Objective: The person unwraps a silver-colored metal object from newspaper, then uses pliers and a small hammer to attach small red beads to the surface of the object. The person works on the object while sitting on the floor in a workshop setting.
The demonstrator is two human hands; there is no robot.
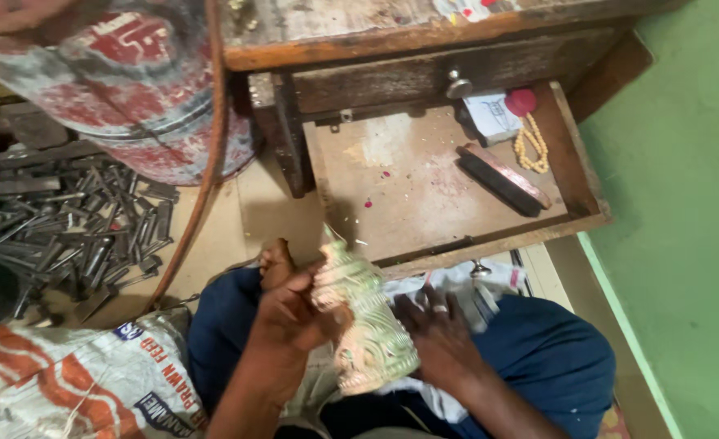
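Note:
A pale silvery embossed metal piece (363, 321), shaped like a tall ornate crown with a pointed top, lies across my lap. My left hand (290, 313) grips its upper left side, thumb on the relief work. My right hand (437, 333), with a ring on one finger, holds it from the right and underneath. A white cloth (457, 284) lies beneath the piece over my blue trousers (546, 358). A bare foot (276, 262) shows just beyond my left hand.
An open wooden drawer (498, 240) ahead holds a dark brush-like bar (502, 179), a bead string (532, 145), a red ball and a small white box. Several dark metal punches (83, 232) lie heaped at the left by a red-and-grey drum (132, 89). A printed sack (75, 382) lies lower left; a green wall (685, 203) stands right.

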